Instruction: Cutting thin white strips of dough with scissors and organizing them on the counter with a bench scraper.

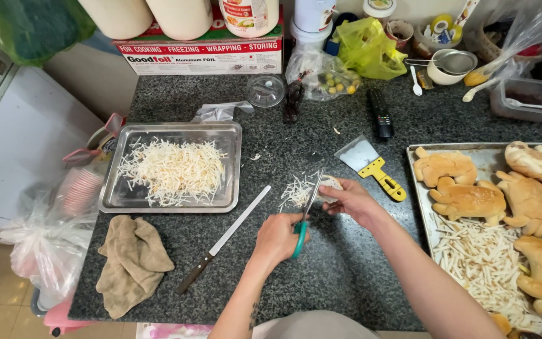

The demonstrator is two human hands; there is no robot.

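Counter items: cloth [132, 262], knife [223, 240], scraper [371, 165], remote [381, 113], foil box [201, 55], tray [115, 194] of shreds [174, 171], bread figures [468, 198]

We are seeing a tray [233, 135] of shreds lying left on the counter [321, 276], a cloth [130, 263] lying before it and a long knife [224, 240] to its right. A scraper [371, 164] is lying between the centre shred pile [296, 190] and the right-hand baking tray [423, 216] holding bread pieces [468, 199].

Long red-and-white foil box [199, 56] sits along the counter's back edge, a white labelled jar [249, 16] standing on top of it.
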